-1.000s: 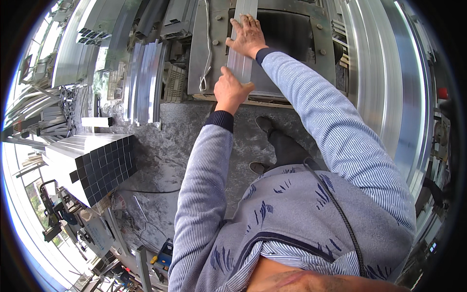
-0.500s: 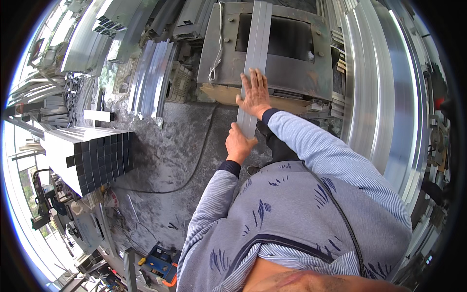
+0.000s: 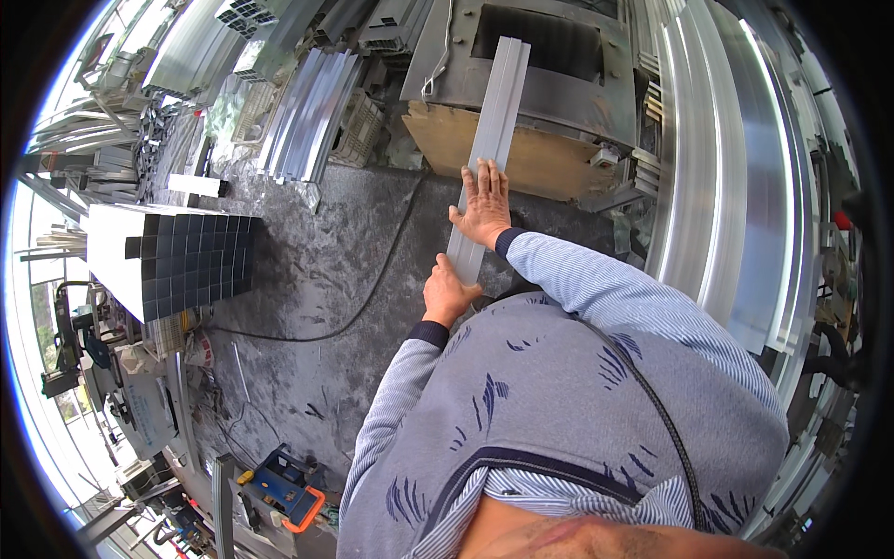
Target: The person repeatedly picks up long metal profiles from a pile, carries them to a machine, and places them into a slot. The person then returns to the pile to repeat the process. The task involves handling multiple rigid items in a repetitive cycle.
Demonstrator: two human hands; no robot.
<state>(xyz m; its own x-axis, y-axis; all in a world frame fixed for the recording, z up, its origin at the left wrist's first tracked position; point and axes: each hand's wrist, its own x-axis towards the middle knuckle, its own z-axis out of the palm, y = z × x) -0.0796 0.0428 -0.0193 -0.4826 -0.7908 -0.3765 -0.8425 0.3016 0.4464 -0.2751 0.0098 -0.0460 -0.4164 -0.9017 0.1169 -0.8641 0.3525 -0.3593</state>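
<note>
A long grey aluminium profile with a groove along its face slants away from my body. Its far end lies over a worn metal-topped bench with a dark rectangular opening. My left hand grips the profile's near end, fingers along its left edge and thumb toward the end. Farther up, my right hand rests across the top face with fingers pointing forward and thumb at the left edge. Its palm touches the metal, and the profile's underside is hidden.
Long aluminium profiles stand along the right side. At left lies a wrapped bundle of dark square tubes. A black cable curves across the grey floor. A blue toolbox with an orange handle sits at lower left. Plastic crates stand beside the bench.
The profile has come back toward me, and its far end now shows over the bench opening. Both hands still hold it. My view has shifted, with the bench now higher in the picture.
</note>
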